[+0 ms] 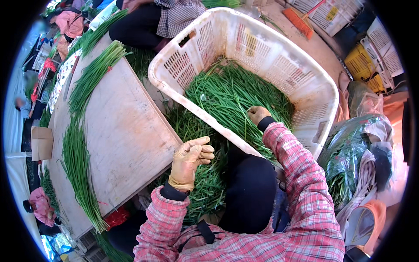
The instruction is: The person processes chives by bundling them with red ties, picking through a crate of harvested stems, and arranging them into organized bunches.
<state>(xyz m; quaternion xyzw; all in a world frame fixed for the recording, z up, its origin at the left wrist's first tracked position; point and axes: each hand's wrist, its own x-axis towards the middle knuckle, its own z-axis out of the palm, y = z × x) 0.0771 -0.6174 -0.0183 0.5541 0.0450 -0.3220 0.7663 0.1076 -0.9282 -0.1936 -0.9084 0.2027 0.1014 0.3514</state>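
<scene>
My left hand (190, 163), in a tan glove, is raised beside the table's edge. Its fingers are curled in toward the thumb, and no stalk shows in them. Inside the large white plastic crate (192, 102), my right hand (259, 115), also gloved, is closed at the loose green chives (227, 94). Its fingertips are partly hidden, but it appears to grip some stalks. Between the table and the crate lies another heap of green stalks (203, 179), below my left hand.
A wooden table (126, 118) on the left bears bundled chives (76, 153) in a row. At right is a clear plastic bag (345, 153) of greens. An orange broom (299, 22) and more crates (360, 61) stand behind. Other people (174, 17) sit nearby.
</scene>
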